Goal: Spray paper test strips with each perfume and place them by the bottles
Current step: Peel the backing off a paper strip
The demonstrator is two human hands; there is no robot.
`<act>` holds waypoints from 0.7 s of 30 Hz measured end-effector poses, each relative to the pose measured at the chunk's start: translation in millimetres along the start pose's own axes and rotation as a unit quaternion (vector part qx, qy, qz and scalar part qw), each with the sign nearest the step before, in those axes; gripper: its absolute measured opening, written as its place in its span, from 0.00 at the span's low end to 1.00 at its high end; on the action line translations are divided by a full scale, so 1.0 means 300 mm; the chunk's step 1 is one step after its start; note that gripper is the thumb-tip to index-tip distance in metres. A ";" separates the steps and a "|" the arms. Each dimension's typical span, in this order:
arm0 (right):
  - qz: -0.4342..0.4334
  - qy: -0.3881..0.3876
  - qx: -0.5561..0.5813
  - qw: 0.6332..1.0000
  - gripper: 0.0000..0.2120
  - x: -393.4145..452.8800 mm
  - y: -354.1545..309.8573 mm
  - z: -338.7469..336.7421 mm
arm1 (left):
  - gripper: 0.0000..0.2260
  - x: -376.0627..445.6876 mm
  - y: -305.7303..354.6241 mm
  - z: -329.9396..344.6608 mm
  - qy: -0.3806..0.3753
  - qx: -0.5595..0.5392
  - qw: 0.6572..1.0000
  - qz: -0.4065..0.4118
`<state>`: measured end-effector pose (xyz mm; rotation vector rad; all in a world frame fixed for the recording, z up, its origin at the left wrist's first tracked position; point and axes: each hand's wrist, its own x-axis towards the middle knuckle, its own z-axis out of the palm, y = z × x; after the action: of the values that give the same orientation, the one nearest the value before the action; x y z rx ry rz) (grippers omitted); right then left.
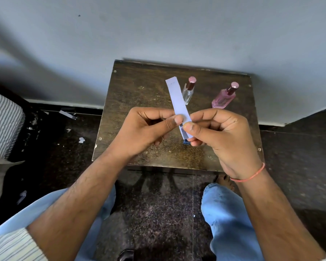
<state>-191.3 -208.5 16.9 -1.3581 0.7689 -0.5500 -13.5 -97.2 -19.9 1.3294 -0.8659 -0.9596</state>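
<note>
Both hands pinch the lower end of one paper strip [177,99] above the table [132,102]: left hand [145,129], right hand [220,132]. Its long axis points toward the far edge, where the clear bottle [188,91] stands nearer than the pink bottle [224,97].

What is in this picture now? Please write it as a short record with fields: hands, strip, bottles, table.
left hand: left hand pinches the paper strip near its lower end
right hand: right hand pinches the same strip, just below the left thumb
strip: white, held above the table, upper end pointing away
bottles: clear bottle and pink bottle, both capped, standing apart
table: dark wooden table against the wall
</note>
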 end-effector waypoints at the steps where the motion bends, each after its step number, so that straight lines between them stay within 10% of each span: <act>1: 0.003 0.002 0.002 1.000 0.07 0.000 -0.001 0.005 | 0.06 -0.002 0.000 -0.001 0.001 -0.005 1.000 -0.003; 12: -0.088 0.020 -0.095 0.991 0.07 0.015 0.016 0.021 | 0.06 0.001 0.010 -0.017 0.012 -0.042 0.999 -0.030; 21: -0.283 0.055 -0.312 0.905 0.04 0.025 0.030 0.019 | 0.05 0.010 0.005 -0.022 0.028 -0.003 0.999 -0.017</act>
<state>-182.9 -209.1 6.9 -2.1941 0.6588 -0.8851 -6.1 -97.5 -18.8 1.3638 -0.7988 -0.9467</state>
